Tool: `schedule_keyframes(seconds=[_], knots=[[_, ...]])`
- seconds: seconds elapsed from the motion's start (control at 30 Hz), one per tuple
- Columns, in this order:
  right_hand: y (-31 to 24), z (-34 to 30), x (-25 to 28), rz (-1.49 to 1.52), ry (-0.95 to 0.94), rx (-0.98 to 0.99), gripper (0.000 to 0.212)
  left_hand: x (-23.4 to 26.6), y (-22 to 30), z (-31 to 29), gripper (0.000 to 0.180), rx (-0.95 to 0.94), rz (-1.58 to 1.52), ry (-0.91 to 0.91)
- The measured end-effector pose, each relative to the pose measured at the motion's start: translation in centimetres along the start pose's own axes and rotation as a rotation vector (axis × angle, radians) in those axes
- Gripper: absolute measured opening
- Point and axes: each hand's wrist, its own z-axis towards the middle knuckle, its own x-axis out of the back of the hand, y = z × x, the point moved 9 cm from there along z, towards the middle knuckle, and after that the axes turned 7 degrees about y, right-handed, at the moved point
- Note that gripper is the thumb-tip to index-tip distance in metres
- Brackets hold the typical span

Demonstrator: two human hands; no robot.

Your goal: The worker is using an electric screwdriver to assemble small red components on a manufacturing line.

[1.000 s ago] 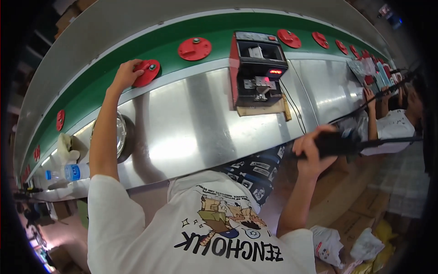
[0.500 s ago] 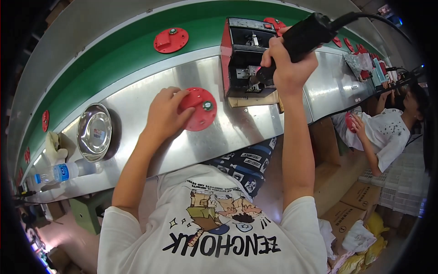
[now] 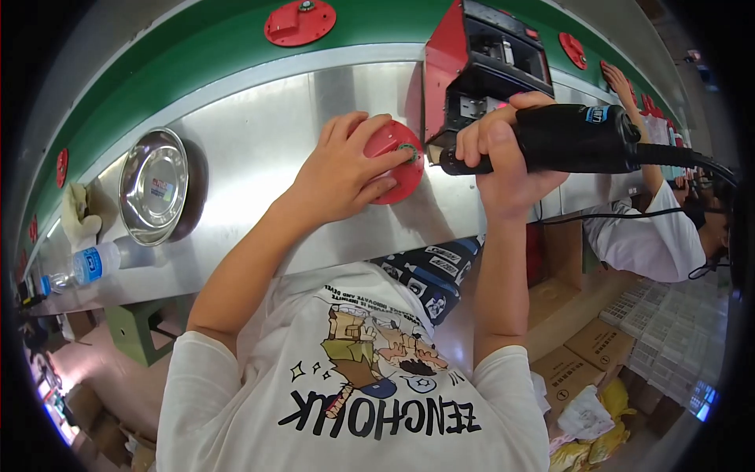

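Note:
My left hand [image 3: 338, 169] grips a red round plastic disc [image 3: 403, 185] on the metal worktop. Its index finger rests against a small green circuit board [image 3: 408, 152] on the disc, hiding part of it. My right hand [image 3: 507, 165] is wrapped round a black electric screwdriver [image 3: 582, 140], held almost level with its cable leaving to the right. The screwdriver's tip points left at the disc's right edge, close to the board; whether it touches is unclear. Right behind the tool stands a red and black screw feeder [image 3: 444, 75].
At the left lie a steel bowl [image 3: 153, 193], a water bottle [image 3: 93, 263] and a pale glove [image 3: 79, 216]. Red discs ride on the green conveyor belt [image 3: 212, 63], one red disc [image 3: 300, 22] at the far side. A co-worker [image 3: 649, 244] sits at the right.
My right hand has brought the screwdriver from the screw feeder down and left toward the disc. My left index finger has moved onto the circuit board. The co-worker now reaches to the belt.

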Motion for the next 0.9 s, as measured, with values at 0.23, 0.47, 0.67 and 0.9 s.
schedule_keyframes(seconds=[0.23,0.47,0.67,0.9], knots=[[3.0,-0.5,0.2,0.040,0.033,-0.046,0.028,-0.7,-0.5,-0.2,0.044,0.010,-0.018,-0.074],[3.5,-0.7,0.3,0.050,0.015,-0.050,0.028,-0.9,-0.6,-0.3,0.045,0.016,-0.007,-0.071],[3.5,-1.3,-0.5,-0.070,-0.048,-0.007,0.028,-0.5,-0.6,-0.3,0.039,0.004,-0.007,-0.008],[5.0,-2.2,-0.7,-0.154,-0.112,0.052,0.033,-0.4,-0.3,-0.2,0.038,-0.022,0.001,0.012]])
